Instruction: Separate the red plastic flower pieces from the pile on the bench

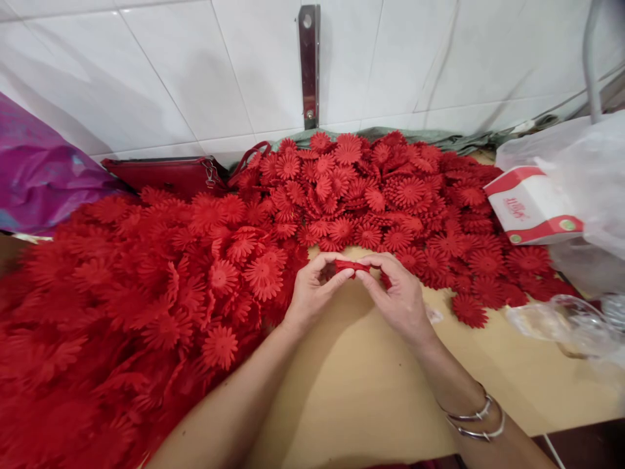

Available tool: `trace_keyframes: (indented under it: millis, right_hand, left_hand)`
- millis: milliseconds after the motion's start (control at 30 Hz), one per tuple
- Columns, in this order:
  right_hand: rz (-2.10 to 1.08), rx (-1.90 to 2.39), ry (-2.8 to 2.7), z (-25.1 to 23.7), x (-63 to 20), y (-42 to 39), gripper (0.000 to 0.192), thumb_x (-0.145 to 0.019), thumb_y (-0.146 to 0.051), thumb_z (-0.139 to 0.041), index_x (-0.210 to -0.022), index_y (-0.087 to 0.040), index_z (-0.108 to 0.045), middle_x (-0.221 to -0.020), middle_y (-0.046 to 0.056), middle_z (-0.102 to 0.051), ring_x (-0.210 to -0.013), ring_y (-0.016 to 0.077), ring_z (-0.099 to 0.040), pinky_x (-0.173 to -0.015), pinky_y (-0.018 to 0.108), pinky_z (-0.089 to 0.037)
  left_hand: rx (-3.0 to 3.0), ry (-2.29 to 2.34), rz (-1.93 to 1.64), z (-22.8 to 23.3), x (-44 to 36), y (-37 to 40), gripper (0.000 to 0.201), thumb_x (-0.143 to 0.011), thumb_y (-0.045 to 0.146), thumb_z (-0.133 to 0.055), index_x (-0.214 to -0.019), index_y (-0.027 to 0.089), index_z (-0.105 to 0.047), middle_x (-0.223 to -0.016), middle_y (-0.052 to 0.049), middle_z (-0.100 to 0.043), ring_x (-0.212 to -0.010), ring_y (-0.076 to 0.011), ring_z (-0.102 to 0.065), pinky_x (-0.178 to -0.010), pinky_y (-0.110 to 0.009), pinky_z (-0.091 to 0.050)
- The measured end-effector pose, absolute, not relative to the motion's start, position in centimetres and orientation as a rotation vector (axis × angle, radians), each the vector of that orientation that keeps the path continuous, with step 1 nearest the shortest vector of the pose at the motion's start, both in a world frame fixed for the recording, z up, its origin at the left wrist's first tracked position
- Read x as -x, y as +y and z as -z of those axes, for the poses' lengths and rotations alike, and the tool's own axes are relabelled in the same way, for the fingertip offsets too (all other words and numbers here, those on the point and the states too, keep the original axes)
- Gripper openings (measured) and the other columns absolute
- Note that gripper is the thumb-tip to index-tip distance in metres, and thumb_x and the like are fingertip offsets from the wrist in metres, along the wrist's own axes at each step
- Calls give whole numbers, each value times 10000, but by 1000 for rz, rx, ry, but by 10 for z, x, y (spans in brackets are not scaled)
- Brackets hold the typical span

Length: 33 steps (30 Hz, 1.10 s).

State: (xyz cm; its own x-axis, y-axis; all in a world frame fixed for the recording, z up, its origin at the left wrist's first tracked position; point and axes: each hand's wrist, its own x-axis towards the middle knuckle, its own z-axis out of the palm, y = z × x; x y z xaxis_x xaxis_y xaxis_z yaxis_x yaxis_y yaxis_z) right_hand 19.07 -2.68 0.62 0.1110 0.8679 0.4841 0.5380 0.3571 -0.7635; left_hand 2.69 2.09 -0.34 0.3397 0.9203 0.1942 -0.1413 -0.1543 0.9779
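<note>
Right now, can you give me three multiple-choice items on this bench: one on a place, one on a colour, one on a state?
1. Where is the white-and-red box?
A. right of the flower heap
B. on the purple bag
C. under the hands

2. What colour are the fabric flowers?
A. yellow
B. red
C. white

3. How is the red piece held?
A. lying loose
B. left hand only
C. pinched by both hands

A: it sits at the heap's right edge.
B: all are red.
C: left hand and right hand both grip it.

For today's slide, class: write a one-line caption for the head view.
Both hands, left hand and right hand, pinch one red flower piece above heaps of red flowers.
</note>
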Motion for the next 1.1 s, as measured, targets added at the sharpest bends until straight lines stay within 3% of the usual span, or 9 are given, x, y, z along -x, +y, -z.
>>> trace_keyframes:
  millis: [167,267,433,533,633,733,800,1000,1100]
  right_hand:
    - [-465,1270,-1512,-5,-191,-26,197,-978,-266,-589,-1157,-239,-666,-1162,83,-689,-1114,212,-640,-996,401,-506]
    - [-538,1273,-1454,-3,-191,-25,145,-939,-281,-652,-1073,-238,-689,-1082,60,-703,-1027,203,-656,-963,394,-521]
    - [-754,1249,-1339,-2,-195,-26,146,-937,-344,-663,-1029,-244,-716,-1028,40,-719,-975,196,-675,-903,368,-549]
    - [-787,1243,-1319,0,-197,-26,282,-881,-352,-741,-1148,-271,-697,-1030,28,-693,-982,191,-662,-932,373,-545]
    - [-699,1244,-1428,0,-198,-26,451,-877,-357,-754,-1312,-317,-645,-1167,40,-654,-1025,182,-646,-976,376,-536]
    - [-615,1201,-1568,-2,-196,-26,406,-910,-342,-721,-1311,-332,-655,-1303,49,-636,-1193,195,-613,-1059,381,-500]
    - [-593,1173,-1600,-3,-194,-26,352,-927,-321,-701,-1277,-320,-668,-1284,46,-671,-1243,197,-601,-1082,380,-488]
    - [-487,1205,-1577,-3,-190,-26,231,-921,-282,-703,-1151,-260,-685,-1137,52,-722,-1116,196,-659,-1007,361,-525]
    - [-441,1234,-1562,-5,-189,-26,141,-935,-268,-678,-1072,-238,-693,-1079,63,-722,-1065,201,-671,-972,363,-533]
  left_hand:
    - [-1269,759,-1156,3,-27,24,244,-837,307,-786,-1029,180,-706,-945,-26,-736,-845,-125,-674,-830,-237,-530]
    - [-1185,698,-1149,5,-28,26,362,-828,315,-797,-1136,198,-647,-936,-18,-741,-840,-121,-678,-815,-229,-522]
    - [-1165,680,-1075,5,-27,27,312,-868,350,-756,-1117,186,-663,-907,-13,-746,-834,-120,-687,-839,-234,-516]
    - [-1169,687,-1047,3,-26,27,335,-862,384,-756,-1117,177,-693,-915,-23,-757,-862,-135,-691,-862,-246,-516]
    - [-1157,707,-1047,2,-25,27,303,-833,430,-775,-967,164,-716,-830,-11,-745,-784,-132,-673,-804,-244,-522]
    - [-1174,740,-1027,0,-25,27,317,-824,466,-772,-840,155,-713,-744,3,-712,-702,-117,-631,-741,-233,-512]
    - [-1199,759,-1023,-1,-25,27,337,-821,485,-768,-797,155,-708,-726,4,-700,-686,-116,-615,-722,-232,-505]
    - [-1299,777,-1015,-2,-27,25,372,-842,504,-734,-734,150,-696,-705,-3,-673,-682,-128,-589,-694,-236,-483]
    - [-1373,788,-1038,0,-29,21,330,-900,468,-681,-813,152,-716,-782,-17,-681,-765,-141,-594,-749,-241,-478]
